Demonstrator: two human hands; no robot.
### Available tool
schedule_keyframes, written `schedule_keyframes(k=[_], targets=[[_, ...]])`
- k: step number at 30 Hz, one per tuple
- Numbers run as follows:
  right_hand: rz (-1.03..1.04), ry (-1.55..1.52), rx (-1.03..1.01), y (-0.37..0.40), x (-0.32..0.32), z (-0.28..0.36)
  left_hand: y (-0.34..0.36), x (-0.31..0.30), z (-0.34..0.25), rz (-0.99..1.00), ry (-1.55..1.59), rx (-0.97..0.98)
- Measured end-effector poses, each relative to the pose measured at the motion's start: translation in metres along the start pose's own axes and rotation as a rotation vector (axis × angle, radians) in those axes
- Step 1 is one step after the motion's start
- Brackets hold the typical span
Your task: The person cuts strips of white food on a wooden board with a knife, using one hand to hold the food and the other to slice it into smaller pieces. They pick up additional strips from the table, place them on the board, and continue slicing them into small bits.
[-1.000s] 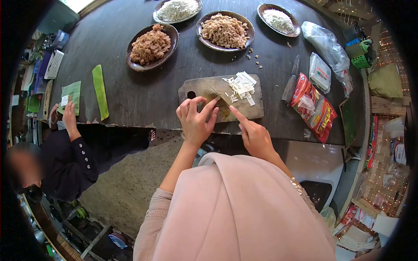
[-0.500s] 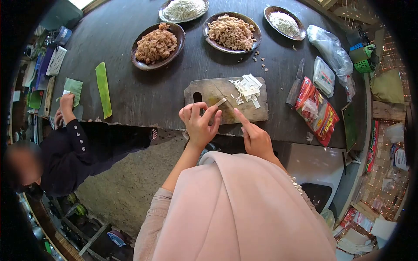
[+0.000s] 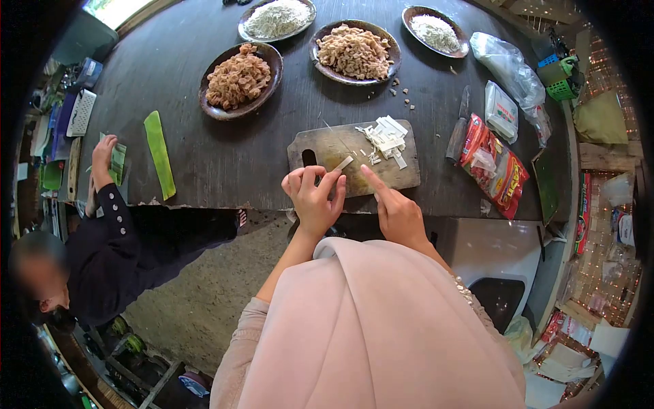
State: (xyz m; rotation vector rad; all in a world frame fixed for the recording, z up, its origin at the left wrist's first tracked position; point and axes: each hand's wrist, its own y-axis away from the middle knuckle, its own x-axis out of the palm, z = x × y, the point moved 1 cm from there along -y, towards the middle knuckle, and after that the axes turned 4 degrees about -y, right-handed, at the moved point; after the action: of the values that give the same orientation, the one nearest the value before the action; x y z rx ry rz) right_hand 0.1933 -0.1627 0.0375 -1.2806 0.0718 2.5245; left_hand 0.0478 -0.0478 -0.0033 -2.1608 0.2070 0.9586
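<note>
My left hand [image 3: 315,201] pinches a small pale strip [image 3: 344,163] against the wooden cutting board [image 3: 313,140]. Over the board's front right part, my right hand [image 3: 397,213] is closed round a thin knife [image 3: 346,145], its index finger stretched along it. The blade reaches up across the board, just right of the strip; the handle is hidden in the palm. A pile of white cut strips [image 3: 388,138] lies on the board's right side, with a few tiny cut bits between it and the blade.
Behind the board stand plates of brown pieces [image 3: 238,76], tan pieces [image 3: 354,53] and white shreds [image 3: 436,33]. A red packet [image 3: 492,167] and plastic bags [image 3: 511,71] lie right. At left, a co-worker [image 3: 109,238] handles a leaf beside a green leaf strip [image 3: 159,153].
The knife blade has tilted and shifted left at its tip, and tiny bits now lie right of it. The co-worker's hand has moved up over the leaf. The view has shifted slightly.
</note>
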Motion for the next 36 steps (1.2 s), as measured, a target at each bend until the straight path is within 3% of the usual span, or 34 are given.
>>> schedule_keyframes(k=[11, 14, 23, 32, 36], targets=[[0.024, 0.216, -0.006, 0.003, 0.006, 0.004, 0.003, -0.006, 0.003, 0.029, 0.019, -0.015], [-0.037, 0.121, -0.024, 0.001, 0.003, 0.006, 0.007, -0.008, 0.005, 0.037, -0.027, 0.0], [0.057, 0.102, 0.004, 0.008, 0.004, 0.0, 0.014, -0.008, 0.01, 0.008, -0.046, 0.019], [-0.04, 0.007, -0.028, 0.007, -0.003, 0.001, 0.016, -0.008, 0.011, -0.002, -0.049, 0.028], [0.045, 0.064, -0.003, 0.012, -0.004, -0.004, 0.016, -0.007, 0.01, -0.007, -0.049, 0.028]])
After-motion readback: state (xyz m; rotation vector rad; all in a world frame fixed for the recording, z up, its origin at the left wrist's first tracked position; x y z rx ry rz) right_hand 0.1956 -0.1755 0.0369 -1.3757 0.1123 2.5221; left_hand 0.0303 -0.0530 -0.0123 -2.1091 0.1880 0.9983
